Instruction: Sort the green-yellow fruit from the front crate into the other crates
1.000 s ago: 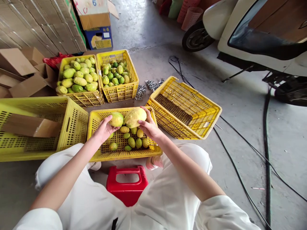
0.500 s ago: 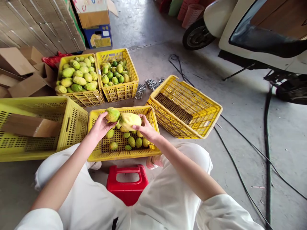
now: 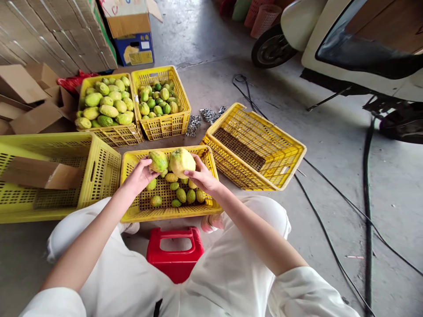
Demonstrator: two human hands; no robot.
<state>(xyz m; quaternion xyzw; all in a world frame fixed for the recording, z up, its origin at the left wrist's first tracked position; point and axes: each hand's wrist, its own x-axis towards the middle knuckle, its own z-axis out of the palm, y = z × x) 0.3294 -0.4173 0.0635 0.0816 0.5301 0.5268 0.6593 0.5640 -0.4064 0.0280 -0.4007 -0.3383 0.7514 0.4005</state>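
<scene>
While the left hand grips a mottled green fruit with the fingers curled around its near side, the right hand is closed on a larger pale yellow fruit, thumb towards the body and fingers behind it. The two fruits sit just beside each other between the hands, both held up above a yellow crate. Below the right hand, and between it and the left, smaller green and yellow fruits lie loosely on the crate's floor.

To the left of the left hand is a bigger crate with a piece of cardboard in it. Beyond the left hand, farther from the body, stand two crates side by side: a left one heaped with large fruits and a right one holding smaller, greener ones. To the right of the right hand, another yellow crate stands at an angle. Nearer the body than both hands, a red plastic handle shows between the knees.
</scene>
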